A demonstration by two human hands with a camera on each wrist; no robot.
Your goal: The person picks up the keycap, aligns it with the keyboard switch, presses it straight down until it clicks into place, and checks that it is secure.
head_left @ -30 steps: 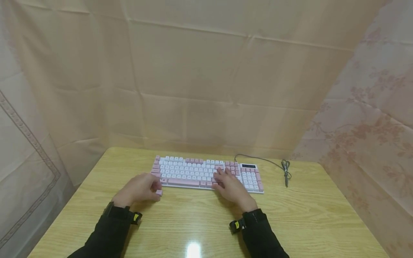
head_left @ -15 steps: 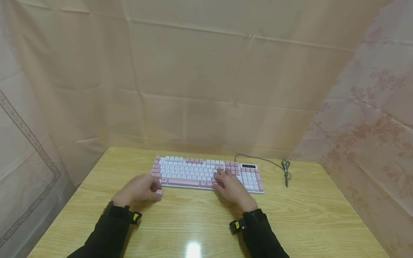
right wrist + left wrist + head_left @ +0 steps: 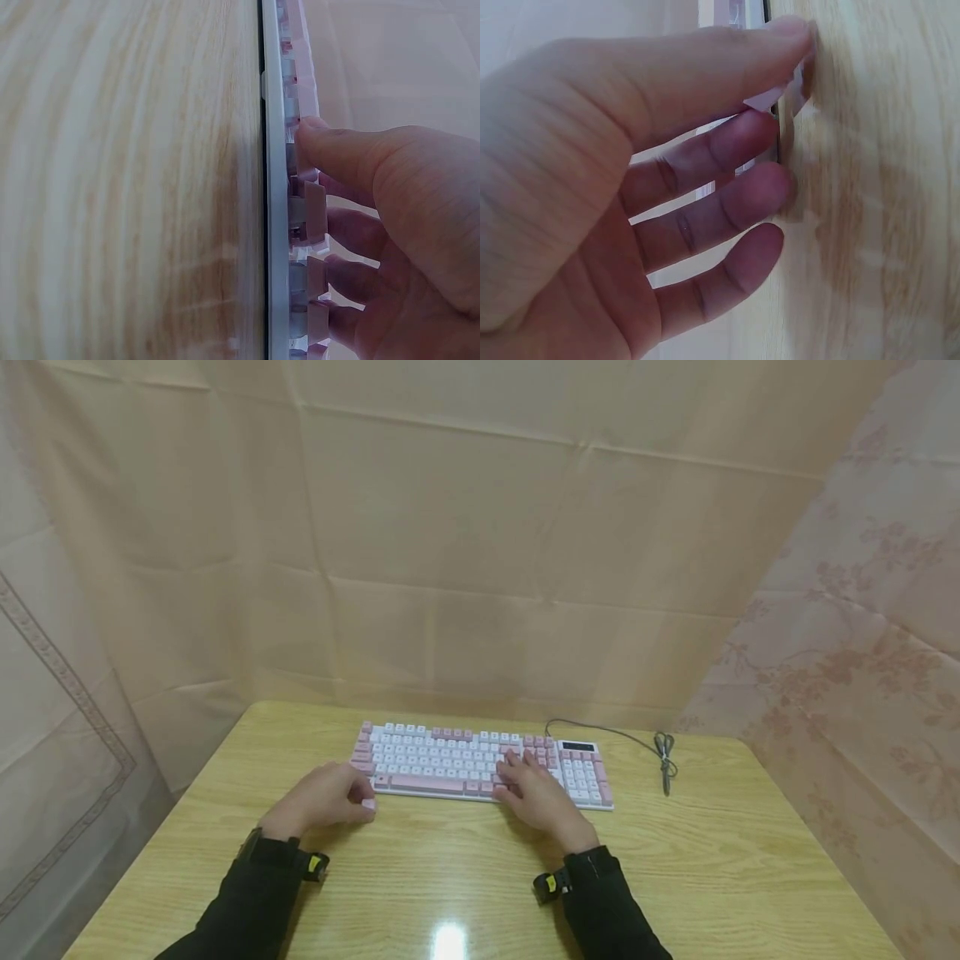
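A pink-and-white keyboard (image 3: pixel 435 764) lies toward the back of the wooden table. At its front left corner my left hand (image 3: pixel 322 797) pinches a small pink keycap (image 3: pixel 368 805) between thumb and forefinger. The left wrist view shows the keycap (image 3: pixel 765 99) mostly covered by the thumb, with the other fingers loosely bent beside the keyboard's edge. Over the right part of the keys, my right hand (image 3: pixel 536 793) rests with spread fingers. In the right wrist view its thumb (image 3: pixel 337 150) touches a pink key, and the other fingertips sit on keys behind.
A dark cable (image 3: pixel 607 727) runs from the keyboard's back to a tied bundle (image 3: pixel 665 756) on the right. Beige cloth (image 3: pixel 480 568) hangs behind the table (image 3: pixel 450 868), and patterned cloth (image 3: pixel 862 693) hangs at the right.
The keycap has tilted and shifted slightly up and left in my left fingers. My right hand stays in place on the keys.
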